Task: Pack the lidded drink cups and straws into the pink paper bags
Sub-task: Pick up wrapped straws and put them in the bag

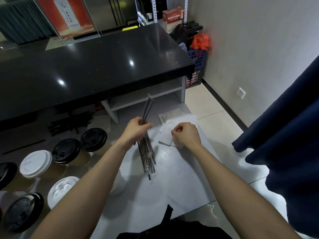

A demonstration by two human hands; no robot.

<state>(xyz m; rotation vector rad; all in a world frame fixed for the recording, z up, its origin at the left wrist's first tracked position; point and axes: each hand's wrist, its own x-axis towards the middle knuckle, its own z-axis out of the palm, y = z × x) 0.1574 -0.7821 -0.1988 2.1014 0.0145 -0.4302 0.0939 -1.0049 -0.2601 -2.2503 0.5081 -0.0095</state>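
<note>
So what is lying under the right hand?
Under the right hand lie flat white paper sheets on a pale surface. Anything pinched in its curled fingers stays hidden.

At the frame's left edge, a black-lidded brown paper cup [6, 175] is cut off. A white-lidded cup [61, 191] lower left sits half behind the left forearm. The curled right hand [185, 133] hides its fingertips, so whatever it pinches cannot be told.
</note>
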